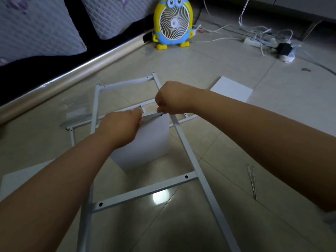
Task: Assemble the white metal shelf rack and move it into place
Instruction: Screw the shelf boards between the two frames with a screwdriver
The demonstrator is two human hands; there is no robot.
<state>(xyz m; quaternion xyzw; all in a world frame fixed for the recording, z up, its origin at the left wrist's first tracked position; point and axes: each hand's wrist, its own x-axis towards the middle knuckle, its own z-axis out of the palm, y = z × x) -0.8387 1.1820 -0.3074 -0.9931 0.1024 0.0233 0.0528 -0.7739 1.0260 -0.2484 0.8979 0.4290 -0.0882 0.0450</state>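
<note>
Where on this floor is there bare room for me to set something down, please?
Bare tile lies between the fan and the far end of the frame, and between the white board and the power strip. It is crowded mid-floor, where the shelf panel and frame overlap, and among the cables by the strip.

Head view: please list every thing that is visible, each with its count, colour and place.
metal frames: 2, white, one under the hands, one flat behind it
shelf boards: 3, white, centre, far right, lower left
fan: 1, yellow and blue, far floor
power strip: 1, white, far right floor
small tools: count unclear, silvery, floor right
cushions: 2, grey, upper left
left hand: 1, bare, centre, at the frame
right hand: 1, bare, centre, at the frame
</note>
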